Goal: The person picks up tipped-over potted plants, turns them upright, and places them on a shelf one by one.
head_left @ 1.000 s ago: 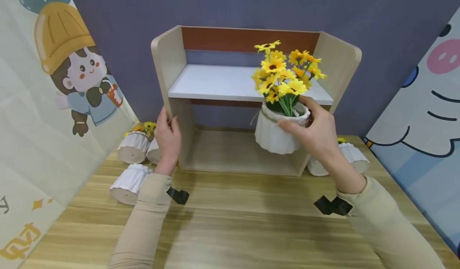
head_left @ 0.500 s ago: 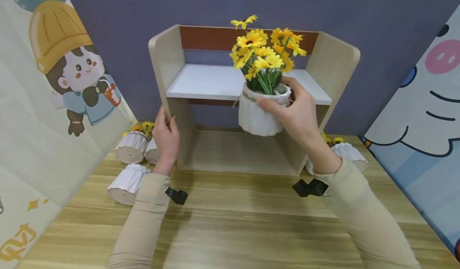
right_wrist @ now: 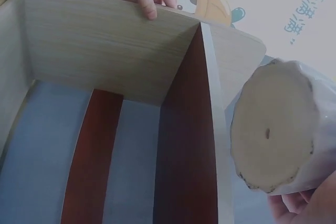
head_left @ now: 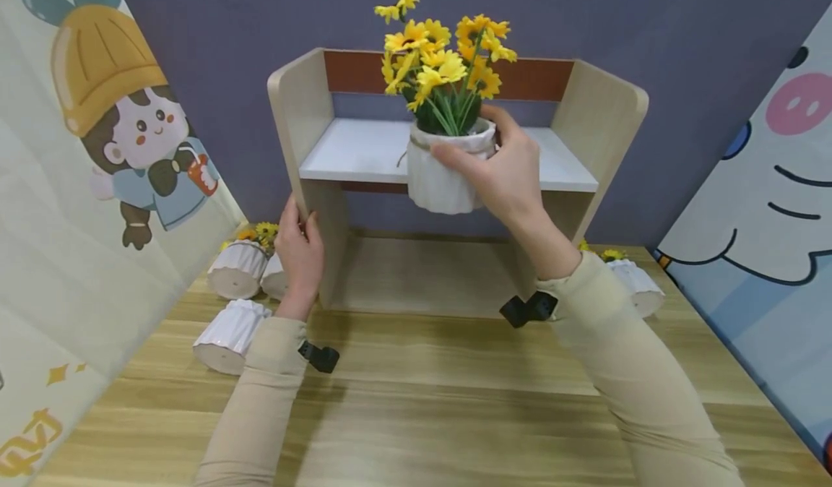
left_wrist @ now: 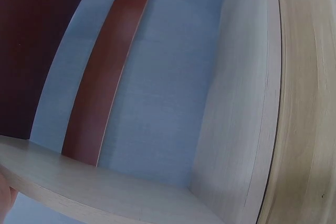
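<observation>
The pot (head_left: 437, 180) hung roughly upright before the front edge of the shelf (head_left: 357, 151), held by the right hand (head_left: 505, 176), while the left hand (head_left: 300, 252) gripped the left edge of the rack (head_left: 601, 122). The step in hand seemed a carry to the shelf; the next move likely called for clearing its front edge, level. The right wrist view showed the pot's underside (right_wrist: 275, 129), which the head view hid

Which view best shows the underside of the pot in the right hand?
The right wrist view: the underside faces that camera, its round outline in frame. The head view shows the pot's side below the yellow flowers; the left wrist view shows none of it.
</observation>
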Action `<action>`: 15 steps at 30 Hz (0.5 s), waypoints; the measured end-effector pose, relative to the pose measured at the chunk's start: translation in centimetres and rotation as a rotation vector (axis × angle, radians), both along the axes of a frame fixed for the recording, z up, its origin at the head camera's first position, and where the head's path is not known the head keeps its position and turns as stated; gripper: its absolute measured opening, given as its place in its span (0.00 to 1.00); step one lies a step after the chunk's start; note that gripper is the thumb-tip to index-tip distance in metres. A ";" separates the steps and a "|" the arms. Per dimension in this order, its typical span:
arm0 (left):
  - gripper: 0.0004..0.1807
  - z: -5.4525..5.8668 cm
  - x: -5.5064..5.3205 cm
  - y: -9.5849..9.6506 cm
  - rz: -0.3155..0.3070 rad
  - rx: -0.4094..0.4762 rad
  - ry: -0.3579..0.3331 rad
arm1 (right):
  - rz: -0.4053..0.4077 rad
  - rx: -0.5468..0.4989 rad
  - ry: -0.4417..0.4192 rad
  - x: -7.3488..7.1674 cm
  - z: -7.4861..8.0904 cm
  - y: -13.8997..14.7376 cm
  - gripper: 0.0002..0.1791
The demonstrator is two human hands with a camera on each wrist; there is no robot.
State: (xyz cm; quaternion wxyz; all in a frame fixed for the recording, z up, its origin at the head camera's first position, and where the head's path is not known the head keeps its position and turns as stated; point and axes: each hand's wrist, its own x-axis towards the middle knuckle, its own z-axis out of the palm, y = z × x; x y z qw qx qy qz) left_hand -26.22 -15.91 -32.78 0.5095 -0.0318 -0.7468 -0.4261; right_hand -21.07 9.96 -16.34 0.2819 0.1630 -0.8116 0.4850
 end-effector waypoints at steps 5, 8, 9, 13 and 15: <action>0.20 0.1 0.2 0.0 0.000 0.011 -0.011 | -0.005 0.005 -0.002 -0.7 0.5 -0.9 0.39; 0.20 0.1 0.2 0.1 -0.007 0.020 -0.012 | -0.020 0.014 -0.023 -1.1 0.6 -1.4 0.40; 0.20 0.1 0.2 0.1 -0.009 0.020 -0.014 | -0.024 0.015 -0.030 -1.3 0.6 -1.6 0.40; 0.20 0.2 0.2 0.1 -0.011 0.026 -0.016 | -0.032 0.016 -0.048 -1.9 0.5 -2.2 0.40; 0.20 0.3 0.3 0.1 -0.008 0.021 -0.019 | -0.032 0.018 -0.054 -2.2 0.5 -2.5 0.41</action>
